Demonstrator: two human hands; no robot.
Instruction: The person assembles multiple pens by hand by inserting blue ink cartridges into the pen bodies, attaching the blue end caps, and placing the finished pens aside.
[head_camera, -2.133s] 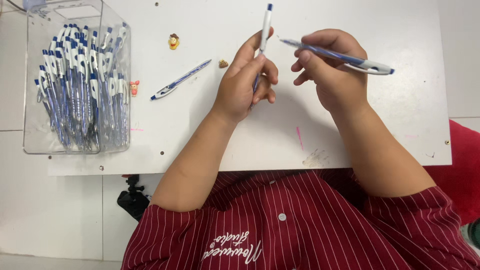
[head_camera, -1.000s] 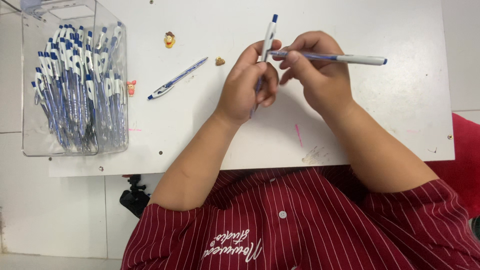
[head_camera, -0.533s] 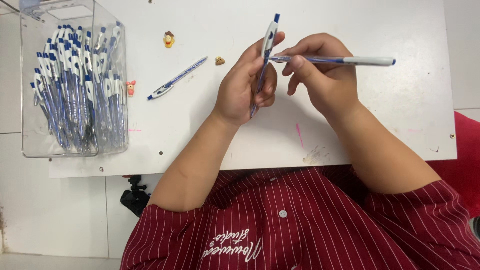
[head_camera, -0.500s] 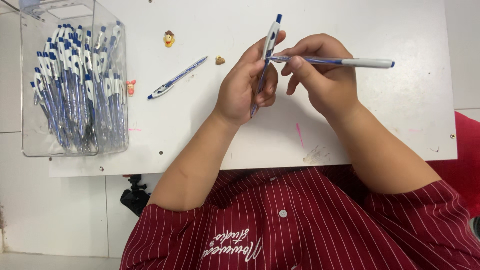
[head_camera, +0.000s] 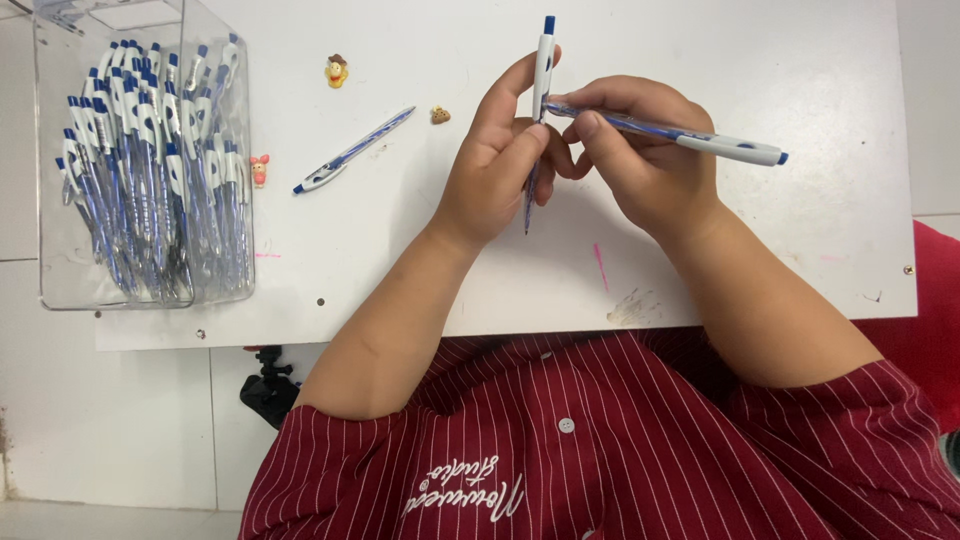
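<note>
- The upright pen (head_camera: 543, 62), white and blue, is above the middle of the table (head_camera: 700, 250), its blue button end pointing away from the person and its tip pointing down toward the table.
- The left hand (head_camera: 495, 170) is closed around this pen, thumb and fingers pressing its lower part.
- The second pen (head_camera: 690, 138) lies almost level, from the left hand out to the right, with its blue end at the far right.
- The right hand (head_camera: 640, 165) is closed around the second pen, near the end that meets the upright pen.
- The two hands touch each other where the two pens cross.
- A loose pen (head_camera: 352, 152) lies slanted on the table to the left of the hands, well apart from them.
- A small brown figure (head_camera: 440, 115) lies between the loose pen and the left hand.
- A small yellow figure (head_camera: 336, 71) lies farther back on the table.
- A clear box (head_camera: 60, 250) stands at the left side, full of the same white and blue pens.
- A small pink figure (head_camera: 260, 170) is just beside the right wall of the box.
- The person wears a dark red striped shirt (head_camera: 600, 450).
</note>
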